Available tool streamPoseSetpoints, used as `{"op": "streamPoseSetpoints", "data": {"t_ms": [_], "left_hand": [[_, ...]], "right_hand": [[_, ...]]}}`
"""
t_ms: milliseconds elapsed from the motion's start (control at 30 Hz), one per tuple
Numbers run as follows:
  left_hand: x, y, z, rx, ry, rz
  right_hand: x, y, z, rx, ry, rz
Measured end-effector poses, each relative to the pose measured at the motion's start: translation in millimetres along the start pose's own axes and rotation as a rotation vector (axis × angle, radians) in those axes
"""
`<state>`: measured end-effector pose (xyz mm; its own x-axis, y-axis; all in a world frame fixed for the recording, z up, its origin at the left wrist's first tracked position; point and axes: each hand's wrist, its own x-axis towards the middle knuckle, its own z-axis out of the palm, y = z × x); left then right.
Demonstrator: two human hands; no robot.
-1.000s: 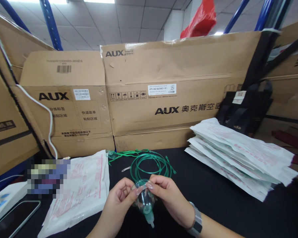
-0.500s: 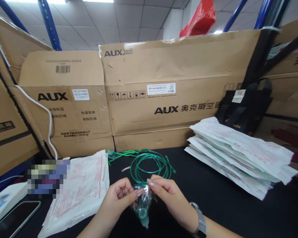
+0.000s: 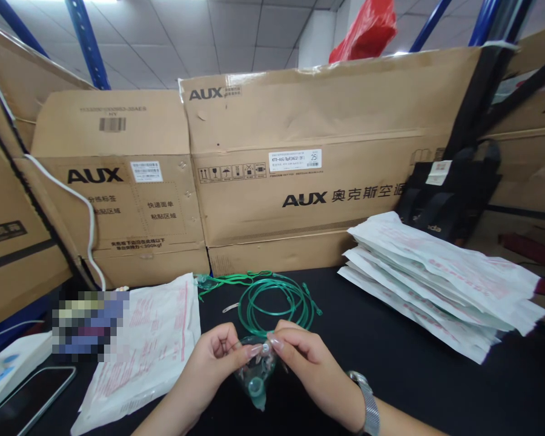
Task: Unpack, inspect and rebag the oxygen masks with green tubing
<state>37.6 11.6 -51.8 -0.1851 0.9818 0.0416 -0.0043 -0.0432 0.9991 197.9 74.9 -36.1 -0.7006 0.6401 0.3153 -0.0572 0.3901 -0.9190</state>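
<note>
A clear greenish oxygen mask (image 3: 256, 386) hangs between my two hands near the table's front, its round port pointing down toward me. My left hand (image 3: 218, 354) pinches the mask's upper edge between thumb and fingers. Opposite it, my right hand (image 3: 313, 363), with a metal-mesh watch strap on the wrist, pinches the same edge close to a small white piece. The fingertips almost meet there and hide part of the rim. Just beyond lies a coil of green tubing (image 3: 307, 307), with a green elastic strap (image 3: 236, 280) behind it.
To the left lie a white printed package (image 3: 149, 339), a phone (image 3: 31, 402) and a white power strip (image 3: 20, 366). Several white packages (image 3: 436, 272) are stacked at the right, before a black bag (image 3: 440, 200). Cardboard boxes (image 3: 254, 212) wall off the back.
The mask has tilted, its port end swinging slightly up and left. My fingertips have drawn closer together on its upper edge, and the small white piece now shows between them.
</note>
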Motion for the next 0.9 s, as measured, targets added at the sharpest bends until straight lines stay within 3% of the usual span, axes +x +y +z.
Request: {"op": "streamPoseSetpoints", "data": {"t_ms": [367,533,700,900], "left_hand": [[-6,-8,9.0,-0.063,-0.011,0.024],[-8,-1,10.2,-0.054,-0.129,-0.004],[-11,5,13.5,-0.105,-0.083,-0.037],[-13,6,14.4,-0.100,-0.109,-0.073]], "right_hand": [[3,9,2,0.163,-0.065,0.073],[3,4,-2,0.093,-0.108,-0.003],[1,1,-3,0.031,-0.119,-0.039],[-1,7,1,0.007,-0.113,-0.045]]}}
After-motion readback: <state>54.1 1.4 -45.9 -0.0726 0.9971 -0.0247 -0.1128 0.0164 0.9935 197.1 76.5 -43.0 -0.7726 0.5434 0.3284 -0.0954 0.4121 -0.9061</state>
